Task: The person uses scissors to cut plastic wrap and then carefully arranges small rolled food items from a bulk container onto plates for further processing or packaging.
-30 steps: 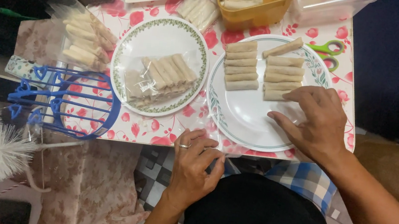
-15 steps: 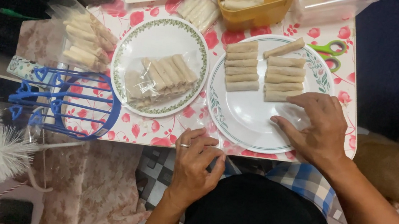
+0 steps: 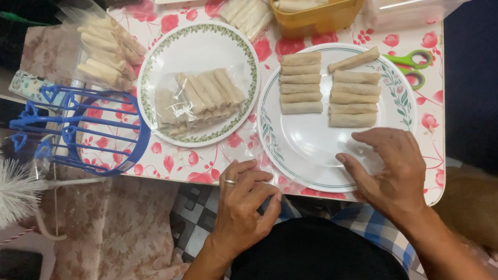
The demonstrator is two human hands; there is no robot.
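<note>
Resting spread on the big plate (image 3: 298, 149), the right hand (image 3: 386, 171) hovers below the rolls (image 3: 329, 90); the left hand (image 3: 244, 205) curls, seemingly empty, at the table (image 3: 196, 168) edge, so bagging likely calls for picking rolls next.

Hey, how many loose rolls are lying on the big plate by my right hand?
11 rolls on the big plate: five stacked in the left column, five in the right column, and one slanted at the top right. The right hand rests on the plate's near side and may hide more.
</note>
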